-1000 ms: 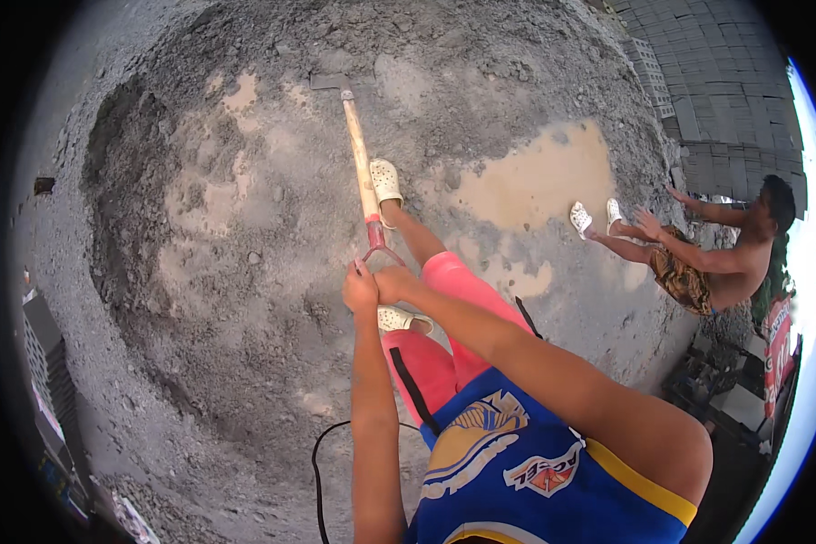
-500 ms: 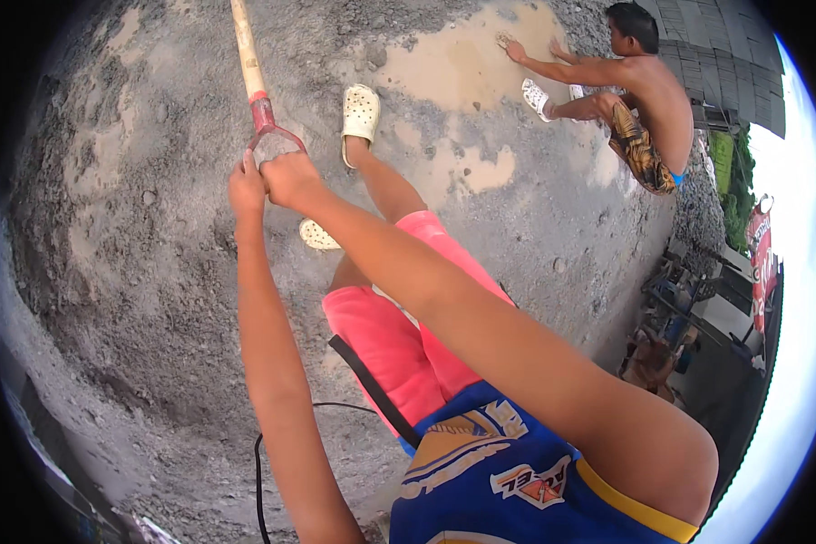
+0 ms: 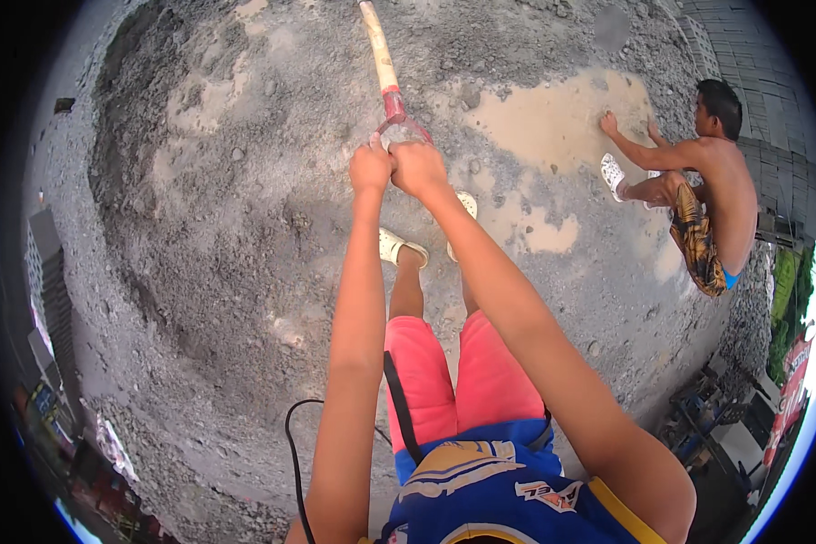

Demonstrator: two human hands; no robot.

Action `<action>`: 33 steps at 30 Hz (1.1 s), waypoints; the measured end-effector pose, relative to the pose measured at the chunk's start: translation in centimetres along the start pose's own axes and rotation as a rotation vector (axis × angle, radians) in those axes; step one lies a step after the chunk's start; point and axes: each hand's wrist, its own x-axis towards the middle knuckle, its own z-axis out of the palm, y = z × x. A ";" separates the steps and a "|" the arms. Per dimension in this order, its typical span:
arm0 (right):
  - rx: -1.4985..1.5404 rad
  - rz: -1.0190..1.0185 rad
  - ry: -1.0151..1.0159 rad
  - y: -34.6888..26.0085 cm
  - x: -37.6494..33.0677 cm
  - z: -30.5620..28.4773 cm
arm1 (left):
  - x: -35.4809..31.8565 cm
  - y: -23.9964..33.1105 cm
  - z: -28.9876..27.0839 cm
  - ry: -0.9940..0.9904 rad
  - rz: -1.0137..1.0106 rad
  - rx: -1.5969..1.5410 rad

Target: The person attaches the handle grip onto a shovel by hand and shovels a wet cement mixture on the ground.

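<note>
Both my hands are closed round the red D-shaped grip of a shovel (image 3: 383, 59). Its pale wooden shaft points away from me over the gravelly ground, and the blade is out of view. My left hand (image 3: 370, 168) wraps the left side of the grip with its thumb up. Pressed against it, my right hand (image 3: 417, 168) holds the right side, knuckles upward. My arms reach straight out, and the grip is above the ground just beyond my cream clogs (image 3: 403, 246).
A muddy puddle (image 3: 553, 127) lies ahead to the right. Beside it a shirtless person (image 3: 730, 186) squats, one arm stretched over the water. Grey gravel (image 3: 199, 227) rises roughly on the left. A black cable (image 3: 296, 462) hangs beside my left arm. Clutter (image 3: 716, 426) stands at right.
My view has turned left, so the ground and the squatting person sit farther right. My right foot has drawn back beside the left. Both hands keep their grip on the shovel.
</note>
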 end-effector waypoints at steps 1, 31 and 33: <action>0.013 -0.028 -0.012 1.0 -0.6 -0.2 | -1.2 0.5 0.8 -0.012 0.008 -0.033; 1.368 1.797 0.895 11.9 -44.2 -14.7 | -8.3 -1.9 33.0 -0.559 -0.783 -1.185; 1.271 1.883 0.848 13.5 -45.8 -12.0 | -8.2 -4.6 33.1 -0.509 -0.696 -1.137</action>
